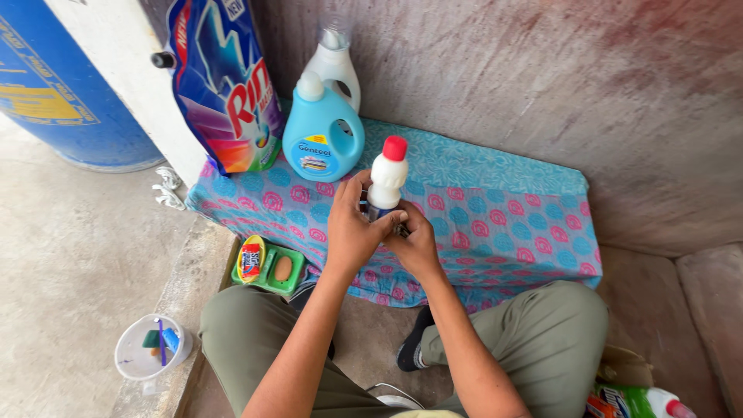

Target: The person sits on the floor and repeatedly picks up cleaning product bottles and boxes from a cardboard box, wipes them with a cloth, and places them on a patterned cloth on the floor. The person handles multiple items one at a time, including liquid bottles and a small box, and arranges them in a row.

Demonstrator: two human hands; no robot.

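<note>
Both my hands are wrapped around the lower part of a white bottle with a red cap, held upright over a blue and pink patterned cloth. My left hand grips its left side and my right hand grips its right side and base. The bottle's lower body is hidden by my fingers.
Behind stand a light blue jug, a white jug and a colourful detergent pouch. A green soap dish with a wrapped bar sits at left, a small bucket lower left, a blue barrel far left.
</note>
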